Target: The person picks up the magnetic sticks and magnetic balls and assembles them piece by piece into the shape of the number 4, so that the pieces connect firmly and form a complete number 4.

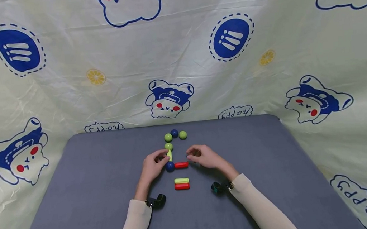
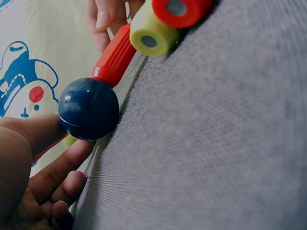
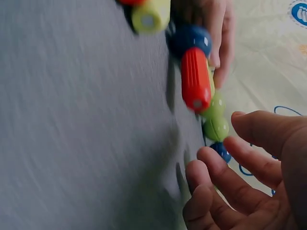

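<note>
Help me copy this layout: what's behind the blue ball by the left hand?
A yellow rod, then a green ball beyond it; the left hand covers part of the rod.

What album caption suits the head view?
Left hand at a blue ball, right hand near the adjoining red rod.

Widest room: bare table [image 1: 92,193] left of left hand [image 1: 152,166]; likewise right of right hand [image 1: 207,158]. Centre tight. Lime rod [image 1: 169,155] and blue ball [image 1: 170,166] wall off the left, left hand crowding their outer side. Red rod [image 1: 181,165] juts right, its tip just beside right fingertips; narrow slot there. Pocket beyond red rod open between lime rod and right hand; far balls [image 1: 183,135] bound it. Thin strip past those, then hanging cloth [image 1: 198,102]. Passable lane between red rod and near rod pair [image 1: 182,187]. Wrist cameras [image 1: 218,187] flank the near approach.
</note>
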Tool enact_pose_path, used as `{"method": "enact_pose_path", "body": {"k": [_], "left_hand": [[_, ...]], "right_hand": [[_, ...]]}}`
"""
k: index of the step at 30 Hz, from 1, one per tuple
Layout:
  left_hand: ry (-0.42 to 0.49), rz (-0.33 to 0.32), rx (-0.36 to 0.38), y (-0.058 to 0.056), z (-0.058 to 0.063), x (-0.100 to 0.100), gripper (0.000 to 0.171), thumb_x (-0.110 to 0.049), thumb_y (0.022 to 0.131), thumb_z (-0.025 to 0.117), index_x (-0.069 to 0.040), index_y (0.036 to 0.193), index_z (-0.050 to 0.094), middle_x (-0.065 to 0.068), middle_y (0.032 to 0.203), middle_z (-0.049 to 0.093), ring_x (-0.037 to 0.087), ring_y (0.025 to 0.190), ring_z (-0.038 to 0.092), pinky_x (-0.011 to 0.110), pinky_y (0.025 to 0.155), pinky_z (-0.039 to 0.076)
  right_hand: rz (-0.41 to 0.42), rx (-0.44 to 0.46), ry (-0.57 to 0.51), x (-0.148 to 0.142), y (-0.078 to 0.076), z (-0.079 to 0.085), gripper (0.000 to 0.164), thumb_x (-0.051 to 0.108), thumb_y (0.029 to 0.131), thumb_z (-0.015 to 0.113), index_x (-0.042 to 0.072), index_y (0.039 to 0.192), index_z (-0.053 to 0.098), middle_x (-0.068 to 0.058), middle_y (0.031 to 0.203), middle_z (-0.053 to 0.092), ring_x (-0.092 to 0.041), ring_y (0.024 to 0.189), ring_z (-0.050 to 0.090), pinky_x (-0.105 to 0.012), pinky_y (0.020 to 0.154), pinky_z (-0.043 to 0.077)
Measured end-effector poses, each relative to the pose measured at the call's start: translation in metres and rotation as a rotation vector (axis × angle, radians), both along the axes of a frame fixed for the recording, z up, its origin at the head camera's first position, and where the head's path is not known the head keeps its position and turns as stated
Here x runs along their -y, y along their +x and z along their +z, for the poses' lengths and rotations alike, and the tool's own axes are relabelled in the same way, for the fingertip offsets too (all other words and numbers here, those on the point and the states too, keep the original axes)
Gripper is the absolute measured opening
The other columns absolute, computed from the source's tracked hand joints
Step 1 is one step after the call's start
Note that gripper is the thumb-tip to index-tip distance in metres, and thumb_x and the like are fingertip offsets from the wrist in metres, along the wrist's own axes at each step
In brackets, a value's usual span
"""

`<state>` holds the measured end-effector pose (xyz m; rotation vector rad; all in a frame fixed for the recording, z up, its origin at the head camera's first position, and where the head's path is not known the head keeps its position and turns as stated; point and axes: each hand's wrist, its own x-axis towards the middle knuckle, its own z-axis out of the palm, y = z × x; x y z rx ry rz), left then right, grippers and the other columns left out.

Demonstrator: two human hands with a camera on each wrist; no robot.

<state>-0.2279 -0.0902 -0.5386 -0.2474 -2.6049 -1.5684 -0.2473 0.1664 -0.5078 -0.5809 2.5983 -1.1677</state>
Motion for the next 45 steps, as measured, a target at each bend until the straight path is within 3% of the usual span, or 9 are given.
{"method": "enact_pose_path", "body": {"k": [10, 19, 33, 45], "left_hand": [[-0.004, 0.011, 0.003, 0.0, 0.002, 0.002, 0.025, -0.018, 0.094, 0.077, -0.012, 0.118, 0.076, 0.007, 0.095, 0.073, 0.012, 0.072, 0.052, 0.025, 0.067, 0.04], [0.0, -0.004, -0.003, -0.001, 0.0, 0.001, 0.025, -0.018, 0.093, 0.077, -0.011, 0.117, 0.076, 0.007, 0.094, 0.073, 0.011, 0.071, 0.052, 0.024, 0.066, 0.041], [-0.01, -0.005, 0.004, -0.003, 0.001, 0.001, 0.026, -0.02, 0.094, 0.076, -0.012, 0.119, 0.076, 0.007, 0.096, 0.074, 0.011, 0.07, 0.051, 0.024, 0.065, 0.04], [0.002, -0.005, 0.005, -0.002, -0.001, 0.001, 0.025, -0.02, 0.094, 0.077, -0.013, 0.118, 0.076, 0.006, 0.095, 0.073, 0.011, 0.071, 0.051, 0.024, 0.065, 0.04]], "right_hand": [[-0.085, -0.021, 0.058, -0.005, -0.049, 0.017, 0.046, 0.023, 0.099, 0.07, 0.003, 0.139, 0.058, -0.018, 0.127, 0.066, -0.036, 0.115, 0.066, -0.05, 0.093, 0.054], [-0.126, 0.002, 0.127, -0.003, -0.08, 0.016, 0.067, 0.028, 0.097, 0.073, 0.004, 0.152, 0.043, -0.024, 0.141, 0.057, -0.04, 0.126, 0.06, -0.053, 0.103, 0.049], [-0.128, 0.0, 0.14, 0.006, -0.095, 0.007, 0.064, 0.028, 0.096, 0.073, 0.006, 0.149, 0.047, -0.022, 0.138, 0.061, -0.036, 0.123, 0.06, -0.05, 0.102, 0.05], [-0.125, 0.004, 0.121, 0.016, -0.098, 0.0, 0.055, 0.026, 0.096, 0.073, 0.005, 0.144, 0.053, -0.02, 0.132, 0.064, -0.029, 0.101, 0.065, -0.035, 0.075, 0.057]]}}
